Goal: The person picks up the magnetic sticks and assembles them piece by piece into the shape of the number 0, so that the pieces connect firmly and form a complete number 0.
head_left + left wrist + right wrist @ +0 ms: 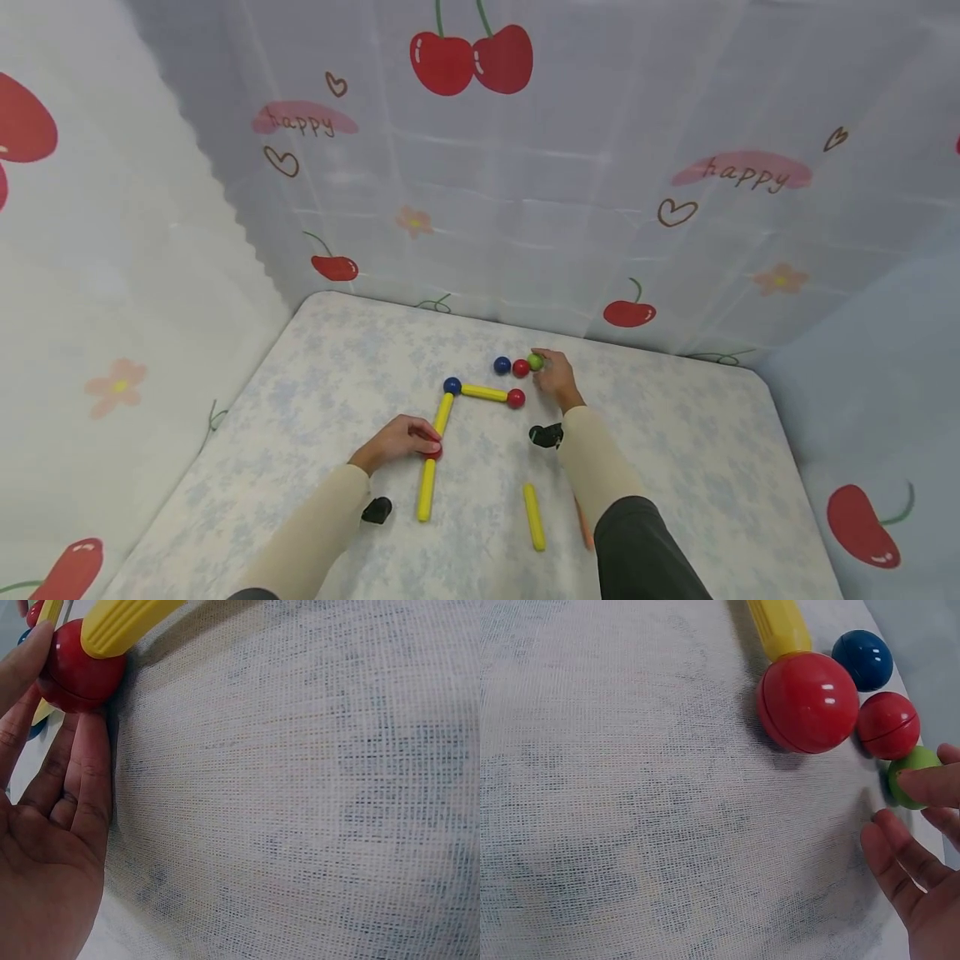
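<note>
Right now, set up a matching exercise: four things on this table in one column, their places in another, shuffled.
1. small green ball
2. round blue ball joining two yellow sticks
3. loose yellow plastic stick
4. red ball between two sticks

a. at the corner of the built shape
b. under the left hand's fingers
c. alone, nearest the person
d. at the right hand's fingertips

1-d, 2-a, 3-c, 4-b

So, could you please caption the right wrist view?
Right hand pinching a green ball beside red and blue balls.
</note>
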`<control>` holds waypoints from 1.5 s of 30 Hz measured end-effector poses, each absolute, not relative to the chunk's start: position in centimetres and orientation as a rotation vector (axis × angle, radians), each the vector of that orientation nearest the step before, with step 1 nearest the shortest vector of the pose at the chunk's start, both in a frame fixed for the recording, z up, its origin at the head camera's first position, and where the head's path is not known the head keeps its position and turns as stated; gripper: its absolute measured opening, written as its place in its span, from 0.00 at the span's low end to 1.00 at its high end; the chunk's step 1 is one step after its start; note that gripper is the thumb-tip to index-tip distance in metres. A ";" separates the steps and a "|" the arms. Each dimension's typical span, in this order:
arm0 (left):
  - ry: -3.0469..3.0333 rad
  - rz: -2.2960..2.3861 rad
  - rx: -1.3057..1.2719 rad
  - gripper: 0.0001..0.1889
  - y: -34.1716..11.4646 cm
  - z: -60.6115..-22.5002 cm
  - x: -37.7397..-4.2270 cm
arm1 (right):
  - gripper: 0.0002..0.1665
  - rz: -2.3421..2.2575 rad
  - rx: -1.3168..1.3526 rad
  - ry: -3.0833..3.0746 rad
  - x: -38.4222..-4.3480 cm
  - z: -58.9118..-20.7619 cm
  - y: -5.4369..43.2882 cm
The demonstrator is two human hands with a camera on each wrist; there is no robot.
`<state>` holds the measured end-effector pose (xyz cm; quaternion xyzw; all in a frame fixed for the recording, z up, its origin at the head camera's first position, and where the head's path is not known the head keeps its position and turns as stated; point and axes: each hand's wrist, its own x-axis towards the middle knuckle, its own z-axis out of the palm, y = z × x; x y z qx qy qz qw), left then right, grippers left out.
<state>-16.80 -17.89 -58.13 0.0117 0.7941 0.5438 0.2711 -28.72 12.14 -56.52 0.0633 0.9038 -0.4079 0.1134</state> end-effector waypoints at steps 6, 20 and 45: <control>2.130 1.459 0.037 0.10 -17.5 -58.0 -16.5 | 0.30 -1.176 0.207 2.707 -28.0 -56.5 12.6; 2.134 1.454 0.055 0.10 -17.2 -58.3 -16.9 | 0.22 -1.204 0.280 2.664 -26.3 -56.6 14.2; 2.174 1.425 0.068 0.10 -18.1 -58.0 -17.0 | 0.19 -0.820 -1.171 2.098 -16.1 -54.2 5.6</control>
